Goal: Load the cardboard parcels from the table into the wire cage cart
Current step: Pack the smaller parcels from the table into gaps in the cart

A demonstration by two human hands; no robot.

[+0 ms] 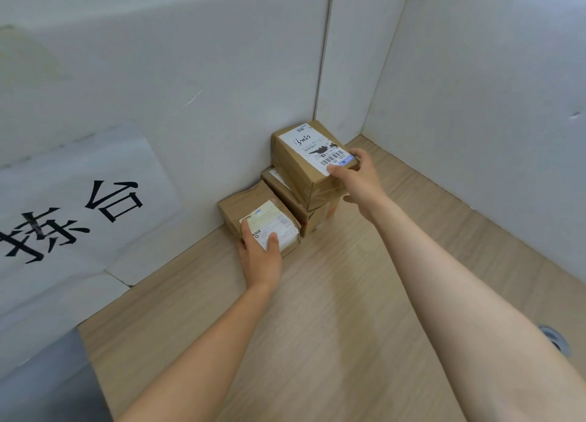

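Three cardboard parcels sit in the far corner of a wooden table [333,310]. My left hand [261,256] grips the near end of the small parcel [253,212], thumb and a finger on its white label. My right hand [356,180] holds the near right corner of the top parcel [301,167], thumb on its barcode label. That parcel lies tilted on a lower parcel [304,213], which is mostly hidden beneath it. No wire cage cart is in view.
White partition panels [222,88] close the table at the back and on the right [491,120]. A white paper sign [73,212] with black characters hangs on the left panel. A grey round grommet [553,337] sits near the table's right edge.
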